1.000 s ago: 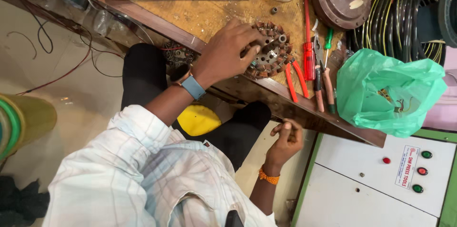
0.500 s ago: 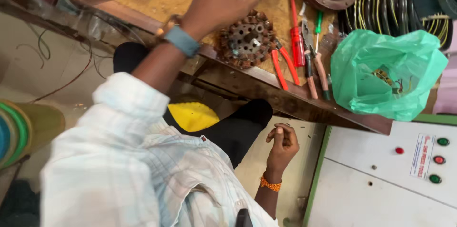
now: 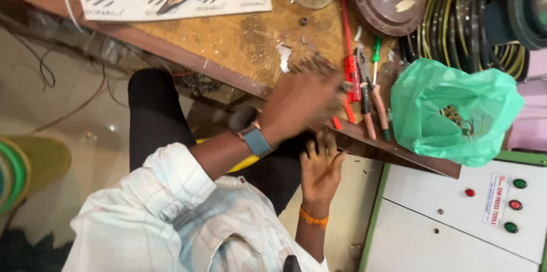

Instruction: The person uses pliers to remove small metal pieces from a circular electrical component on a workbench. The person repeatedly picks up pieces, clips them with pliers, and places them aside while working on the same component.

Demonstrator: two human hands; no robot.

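Covering upright brown coil (image 3: 312,64), left hand (image 3: 299,104).

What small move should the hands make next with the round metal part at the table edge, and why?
Probably raise the open right hand up under the table edge to support: its fingers are spread just below, while the blurred left hand covers the round metal part right at that edge.

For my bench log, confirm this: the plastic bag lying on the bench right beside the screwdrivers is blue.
Not quite. The plastic bag does lie on the bench beside the screwdrivers, but it is green, not blue. The head view shows this.
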